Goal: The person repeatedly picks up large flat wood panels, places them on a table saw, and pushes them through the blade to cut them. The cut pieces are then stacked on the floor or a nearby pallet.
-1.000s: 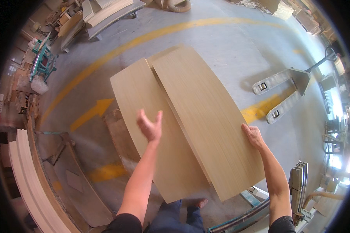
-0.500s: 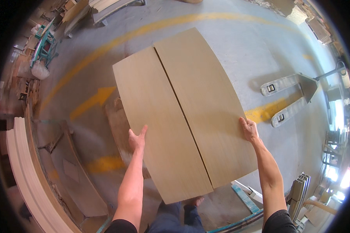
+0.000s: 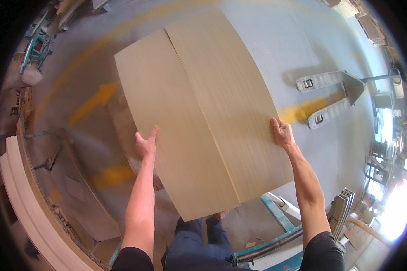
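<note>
Two large pale wood veneer sheets lie one over the other in front of me, the upper sheet overlapping the lower sheet along a long seam. My left hand grips the left edge of the lower sheet, thumb on top. My right hand holds the right edge of the upper sheet. Both sheets are held up above the grey concrete floor, tilted away from me.
A pallet jack lies on the floor at right over a yellow floor line. Curved pale boards and brown panels sit at the left. A blue metal frame stands near my legs. Clutter lines the far edges.
The sheets have come closer and higher in view. My left hand dropped from the sheet's face to its left edge and grips it; my right hand stays on the right edge.
</note>
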`<action>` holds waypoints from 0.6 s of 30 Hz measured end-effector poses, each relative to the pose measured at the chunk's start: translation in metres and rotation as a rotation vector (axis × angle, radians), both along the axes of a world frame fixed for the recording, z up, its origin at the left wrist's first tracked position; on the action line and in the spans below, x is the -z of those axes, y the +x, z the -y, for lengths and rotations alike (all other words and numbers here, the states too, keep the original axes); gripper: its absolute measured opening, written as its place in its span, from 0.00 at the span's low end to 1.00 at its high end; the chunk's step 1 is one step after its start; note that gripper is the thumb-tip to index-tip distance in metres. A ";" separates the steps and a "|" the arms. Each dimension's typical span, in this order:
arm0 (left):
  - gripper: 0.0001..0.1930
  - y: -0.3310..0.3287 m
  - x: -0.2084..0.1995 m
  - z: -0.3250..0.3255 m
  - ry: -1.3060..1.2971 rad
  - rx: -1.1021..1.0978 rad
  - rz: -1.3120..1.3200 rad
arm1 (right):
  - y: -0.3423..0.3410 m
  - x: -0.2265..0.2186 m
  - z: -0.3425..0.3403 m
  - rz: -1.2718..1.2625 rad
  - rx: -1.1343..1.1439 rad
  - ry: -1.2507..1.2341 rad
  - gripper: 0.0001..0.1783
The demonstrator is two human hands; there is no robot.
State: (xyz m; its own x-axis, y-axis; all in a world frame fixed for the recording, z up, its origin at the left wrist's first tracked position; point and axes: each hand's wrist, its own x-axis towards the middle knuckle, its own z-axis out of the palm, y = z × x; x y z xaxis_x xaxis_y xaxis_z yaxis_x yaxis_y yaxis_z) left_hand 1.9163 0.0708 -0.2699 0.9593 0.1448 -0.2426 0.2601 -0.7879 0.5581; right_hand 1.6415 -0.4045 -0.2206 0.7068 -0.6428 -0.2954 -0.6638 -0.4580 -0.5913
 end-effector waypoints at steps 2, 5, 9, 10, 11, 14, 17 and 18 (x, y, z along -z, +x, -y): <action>0.59 0.001 -0.001 -0.001 -0.033 0.010 -0.021 | -0.001 -0.002 -0.001 -0.012 0.001 0.031 0.39; 0.64 0.002 -0.002 -0.004 -0.023 0.032 -0.045 | -0.003 -0.003 -0.002 0.024 0.022 0.122 0.40; 0.67 0.001 0.008 -0.005 0.045 0.008 0.010 | -0.007 0.003 -0.002 -0.015 0.031 0.096 0.40; 0.67 0.001 0.011 -0.004 0.022 0.003 0.029 | -0.007 0.003 -0.002 0.018 0.012 0.102 0.40; 0.68 0.002 0.013 -0.005 0.008 -0.008 0.033 | -0.007 0.003 -0.003 0.018 0.017 0.085 0.40; 0.65 0.001 0.013 -0.004 0.055 -0.008 0.055 | 0.000 -0.004 -0.007 -0.022 0.009 -0.013 0.38; 0.63 0.002 0.003 -0.001 -0.075 0.001 0.026 | 0.005 -0.020 -0.012 -0.339 -0.145 -0.306 0.36; 0.61 0.002 0.000 0.000 -0.075 0.003 0.004 | 0.003 -0.024 -0.012 -0.447 -0.236 -0.461 0.36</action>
State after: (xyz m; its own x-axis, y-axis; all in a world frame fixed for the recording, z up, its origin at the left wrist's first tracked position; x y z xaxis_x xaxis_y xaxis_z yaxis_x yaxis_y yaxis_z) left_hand 1.9182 0.0712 -0.2698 0.9606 0.1236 -0.2491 0.2557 -0.7448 0.6163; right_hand 1.6446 -0.3921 -0.1967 0.7173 -0.6166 -0.3245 -0.6501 -0.7598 0.0065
